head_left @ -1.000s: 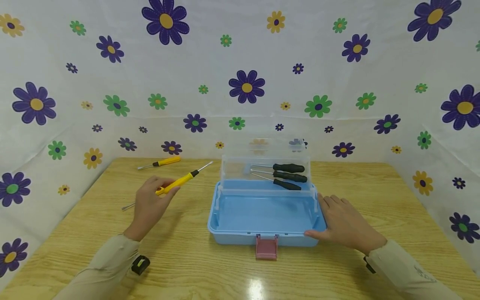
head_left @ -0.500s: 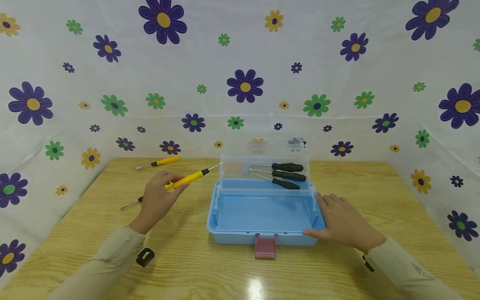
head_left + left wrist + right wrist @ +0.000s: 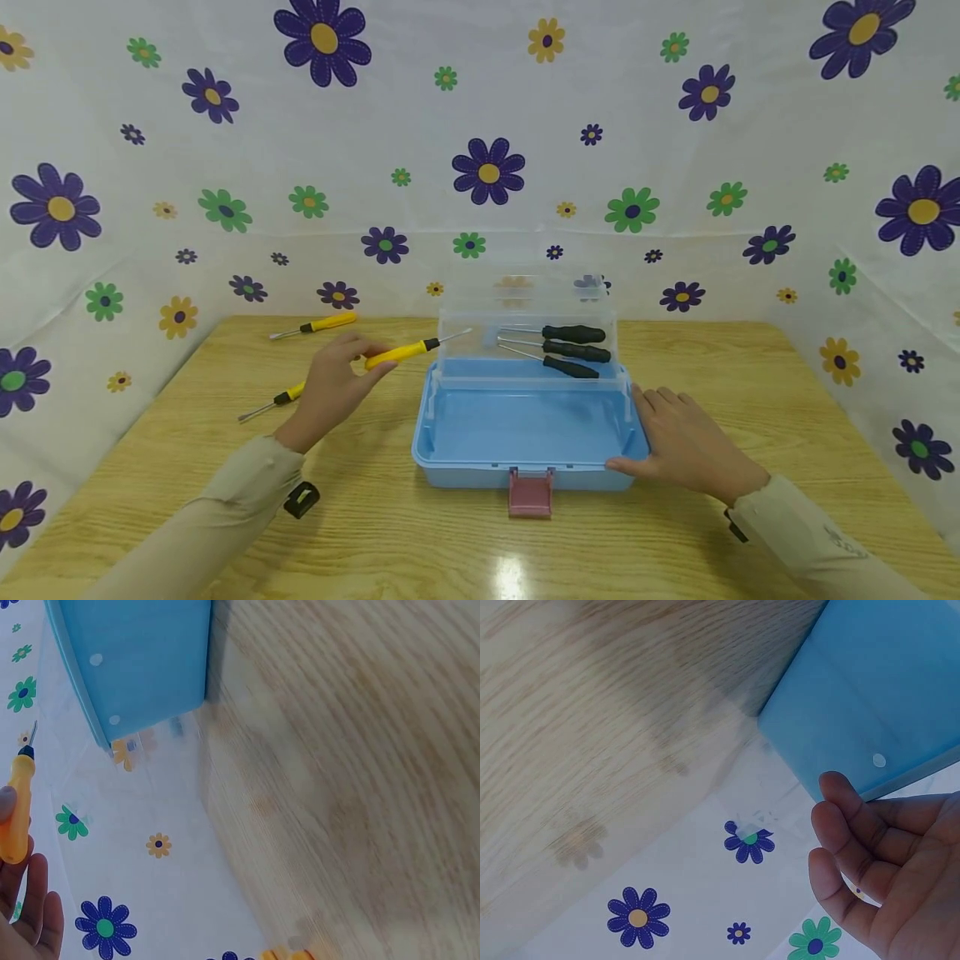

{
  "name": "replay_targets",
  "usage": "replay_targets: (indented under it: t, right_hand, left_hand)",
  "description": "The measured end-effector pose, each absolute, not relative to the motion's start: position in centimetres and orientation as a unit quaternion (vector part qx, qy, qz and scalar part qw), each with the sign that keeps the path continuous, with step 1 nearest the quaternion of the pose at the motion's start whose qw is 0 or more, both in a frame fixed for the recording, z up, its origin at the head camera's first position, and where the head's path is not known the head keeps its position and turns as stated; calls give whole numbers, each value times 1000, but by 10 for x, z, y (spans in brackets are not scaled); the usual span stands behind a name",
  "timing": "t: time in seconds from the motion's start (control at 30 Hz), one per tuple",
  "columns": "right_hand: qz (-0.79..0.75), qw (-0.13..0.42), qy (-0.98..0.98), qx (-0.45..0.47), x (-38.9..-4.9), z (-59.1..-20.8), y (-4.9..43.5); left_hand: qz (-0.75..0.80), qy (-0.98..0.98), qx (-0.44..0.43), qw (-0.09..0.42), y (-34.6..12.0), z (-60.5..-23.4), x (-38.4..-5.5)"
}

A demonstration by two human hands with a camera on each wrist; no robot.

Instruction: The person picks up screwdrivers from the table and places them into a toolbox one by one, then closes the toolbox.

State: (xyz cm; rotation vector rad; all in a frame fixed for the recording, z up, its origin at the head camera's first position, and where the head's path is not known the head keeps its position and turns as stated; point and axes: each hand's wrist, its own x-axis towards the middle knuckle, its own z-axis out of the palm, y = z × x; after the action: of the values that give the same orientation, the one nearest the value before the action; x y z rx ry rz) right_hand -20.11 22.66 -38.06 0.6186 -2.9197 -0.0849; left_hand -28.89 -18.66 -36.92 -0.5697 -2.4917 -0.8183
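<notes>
In the head view my left hand pinches a yellow-handled screwdriver by its handle, raised left of the box, its metal tip pointing right and overlapping the clear tray. That screwdriver also shows at the left edge of the left wrist view. A light blue toolbox stands with its lid up and a pink latch hanging at the front. My right hand rests on the box's right side, thumb at the front corner. Its fingers touch the outer wall in the right wrist view.
Several black-handled screwdrivers lie in the raised clear tray. Two more yellow screwdrivers lie on the wooden table: one far back, another partly behind my left hand. A flower-print cloth hangs behind.
My left hand has moved right and slightly up with the screwdriver, bringing its tip over the clear tray. More of the screwdriver behind that hand shows. My right hand has stayed on the toolbox.
</notes>
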Motion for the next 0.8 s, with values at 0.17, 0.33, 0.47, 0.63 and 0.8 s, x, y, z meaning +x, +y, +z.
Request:
replay_targets:
  t: [0.17, 0.33, 0.47, 0.63, 0.8]
  right_hand:
    - [-28, 78, -975, 206, -202, -382, 226]
    - [-28, 75, -976, 204, -201, -383, 227]
    - [-29, 79, -976, 202, -201, -382, 229]
    - [-23, 76, -976, 203, -203, -382, 227]
    - [-29, 70, -977, 202, -203, -382, 227]
  left_hand:
    - [-297, -905, -217, 213, -181, -367, -292]
    - [-289, -913, -219, 189, -173, -363, -295]
    - [-286, -916, -224, 167, -165, -358, -298]
    - [-285, -915, -239, 158, -160, -358, -298]
    - [-278, -914, -253, 152, -153, -360, -298]
